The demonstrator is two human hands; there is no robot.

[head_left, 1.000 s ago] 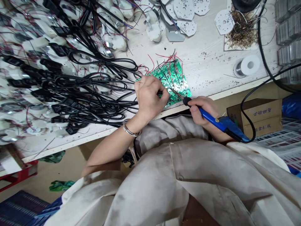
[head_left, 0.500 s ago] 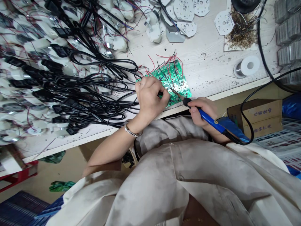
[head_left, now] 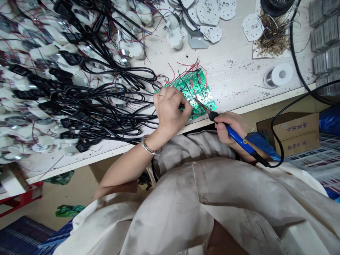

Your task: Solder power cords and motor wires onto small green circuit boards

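My right hand (head_left: 231, 127) is closed around the blue handle of a soldering iron (head_left: 240, 140). The iron's tip points left and down at a green circuit board panel (head_left: 198, 83), which carries red and black wires. Over the panel's left part, my left hand (head_left: 172, 109) is closed in a pinch. A dark piece of black cable shows between its thumb and fingers, with its end hidden. Black power cords (head_left: 114, 95) run from the left up to this hand.
White motors (head_left: 47, 51) with thin wires crowd the table's left. White round boards (head_left: 208, 12) lie at the back. A solder spool (head_left: 281, 74) stands right, near a black-rimmed holder (head_left: 277, 5) over brown debris. The iron's cord (head_left: 283, 141) loops past a cardboard box (head_left: 294, 129).
The soldering iron in my right hand has shifted slightly right and down, its tip moving a little over the panel. My left hand stays nearly in place.
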